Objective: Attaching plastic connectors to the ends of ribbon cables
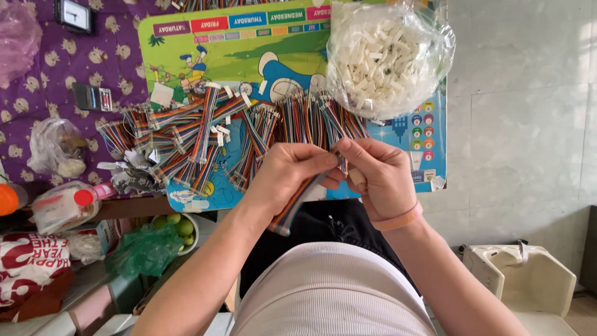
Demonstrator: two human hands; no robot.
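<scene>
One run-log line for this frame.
left hand: holds rainbow ribbon cable | right hand: pinches its upper end | behind: cable pile, bag of white connectors

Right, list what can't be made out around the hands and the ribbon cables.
Head view:
- End of the rainbow ribbon cable between left hand and right hand: hidden by fingers.
- Whether the right hand holds a connector: covered by its own fingers.
- White connectors in the clear bag: too small, plastic glare.
- Cable pile count: overlapping.
</scene>
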